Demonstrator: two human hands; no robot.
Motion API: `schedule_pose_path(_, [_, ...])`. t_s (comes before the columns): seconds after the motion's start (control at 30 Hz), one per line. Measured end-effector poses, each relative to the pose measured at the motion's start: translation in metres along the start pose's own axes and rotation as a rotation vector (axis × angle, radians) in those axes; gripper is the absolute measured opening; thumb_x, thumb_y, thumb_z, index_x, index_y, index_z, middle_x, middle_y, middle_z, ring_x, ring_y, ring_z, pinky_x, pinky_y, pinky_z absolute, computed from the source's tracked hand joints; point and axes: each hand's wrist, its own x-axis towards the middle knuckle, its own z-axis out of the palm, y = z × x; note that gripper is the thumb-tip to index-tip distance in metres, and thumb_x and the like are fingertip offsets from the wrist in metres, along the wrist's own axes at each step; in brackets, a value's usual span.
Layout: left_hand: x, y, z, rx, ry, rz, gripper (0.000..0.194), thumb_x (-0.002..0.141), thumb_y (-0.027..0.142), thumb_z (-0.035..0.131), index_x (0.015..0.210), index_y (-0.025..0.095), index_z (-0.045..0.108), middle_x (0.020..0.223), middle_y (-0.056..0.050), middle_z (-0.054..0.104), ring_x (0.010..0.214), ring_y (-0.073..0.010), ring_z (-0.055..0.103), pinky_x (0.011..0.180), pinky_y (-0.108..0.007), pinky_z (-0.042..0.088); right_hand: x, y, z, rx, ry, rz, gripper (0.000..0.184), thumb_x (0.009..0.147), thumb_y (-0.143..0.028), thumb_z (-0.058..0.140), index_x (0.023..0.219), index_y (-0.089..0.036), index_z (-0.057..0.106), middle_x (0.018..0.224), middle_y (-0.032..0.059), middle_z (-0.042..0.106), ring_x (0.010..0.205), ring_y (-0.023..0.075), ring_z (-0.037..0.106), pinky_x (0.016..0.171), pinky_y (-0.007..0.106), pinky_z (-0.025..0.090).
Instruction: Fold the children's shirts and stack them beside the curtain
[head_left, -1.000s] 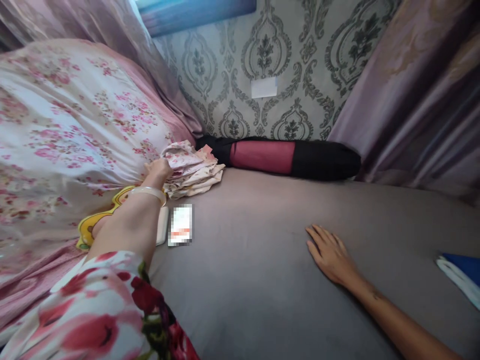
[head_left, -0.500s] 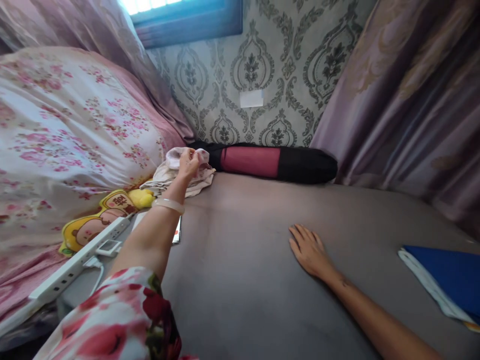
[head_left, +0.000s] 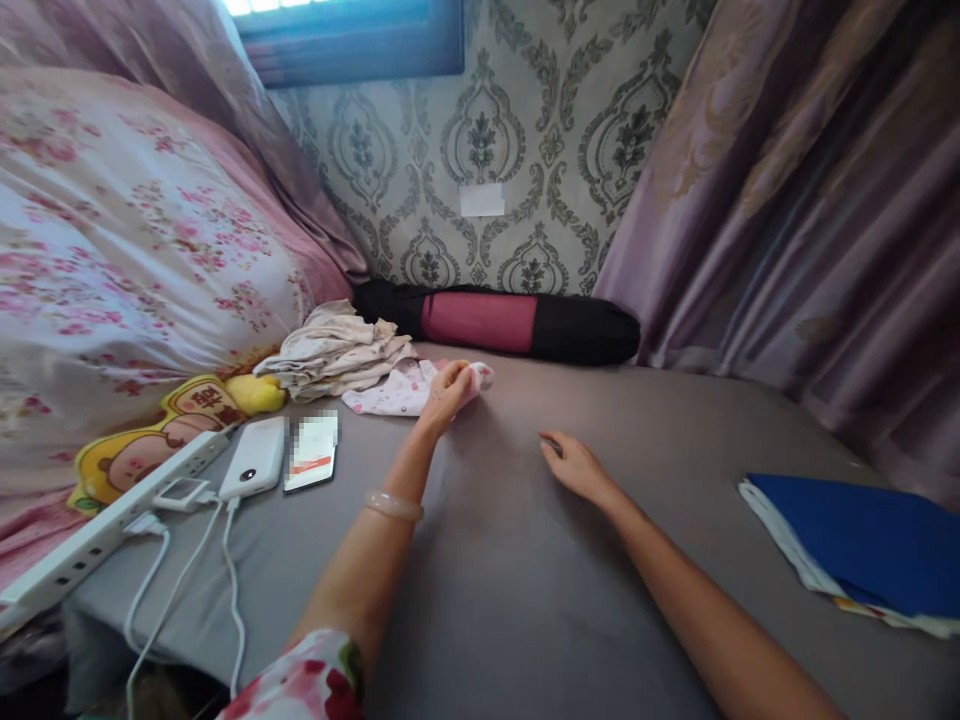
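My left hand [head_left: 450, 390], with a pale bangle at the wrist, pinches the edge of a white printed cloth [head_left: 397, 388] with pink marks. The cloth trails leftward over the grey sheet, and its exact kind is unclear. Against its far left side lies a crumpled pile of cream patterned fabric [head_left: 330, 350]. My right hand [head_left: 576, 468] is over the sheet to the right, with nothing in it. Its fingers are loosely bent, with a gap between thumb and forefinger.
Across the back lies a black and maroon roll [head_left: 480, 325]. On the left are a yellow plush [head_left: 142, 445], a white power strip [head_left: 112, 520], a power bank [head_left: 255, 455] with cables and a phone [head_left: 311, 455]. A folded blue cloth [head_left: 855, 540] lies at right.
My left hand has drawn the printed cloth off the pile, rightward and nearer. My right hand has gone from flat on the sheet to loosely bent. The power bank and phone are uncovered.
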Motion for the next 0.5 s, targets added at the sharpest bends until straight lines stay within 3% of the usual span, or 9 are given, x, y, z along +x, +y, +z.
schedule_pose_path(0.13, [-0.027, 0.006, 0.025, -0.07, -0.13, -0.079, 0.035, 0.078, 0.047, 0.058, 0.094, 0.016, 0.063, 0.082, -0.002, 0.064, 0.077, -0.014, 0.057, 0.065, -0.022, 0.042, 0.019, -0.018, -0.008, 0.252, 0.141, -0.058, 0.043, 0.088, -0.028, 0.043, 0.13, -0.019, 0.051, 0.13, 0.0124, 0.057, 0.121, 0.0219, 0.053, 0.102, 0.042, 0.041])
schedule_pose_path(0.27, [-0.045, 0.015, 0.039, -0.1, -0.217, -0.1, 0.034, 0.078, 0.045, 0.06, 0.094, 0.016, 0.064, 0.086, -0.003, 0.065, 0.079, -0.0146, 0.057, 0.067, -0.022, 0.043, 0.026, -0.02, -0.004, 0.395, 0.156, -0.099, 0.053, 0.086, -0.023, 0.047, 0.139, -0.024, 0.04, 0.139, 0.0085, 0.05, 0.128, 0.019, 0.046, 0.103, 0.04, 0.039])
schedule_pose_path(0.37, [-0.056, 0.026, 0.046, -0.1, -0.282, -0.085, 0.032, 0.079, 0.045, 0.06, 0.092, 0.016, 0.065, 0.085, -0.003, 0.065, 0.078, -0.0143, 0.057, 0.066, -0.022, 0.043, 0.026, -0.016, 0.002, 0.495, 0.106, -0.117, 0.046, 0.086, -0.031, 0.052, 0.131, -0.025, 0.05, 0.133, 0.0062, 0.055, 0.123, 0.0196, 0.05, 0.1, 0.037, 0.041])
schedule_pose_path(0.5, [-0.067, 0.038, 0.049, -0.083, -0.377, -0.133, 0.034, 0.08, 0.047, 0.06, 0.092, 0.016, 0.066, 0.076, -0.002, 0.061, 0.065, -0.0108, 0.053, 0.054, -0.02, 0.039, 0.019, -0.01, -0.006, 0.607, 0.002, -0.144, 0.033, 0.083, -0.04, 0.054, 0.108, -0.02, 0.064, 0.109, 0.0038, 0.068, 0.102, 0.0195, 0.061, 0.092, 0.035, 0.044])
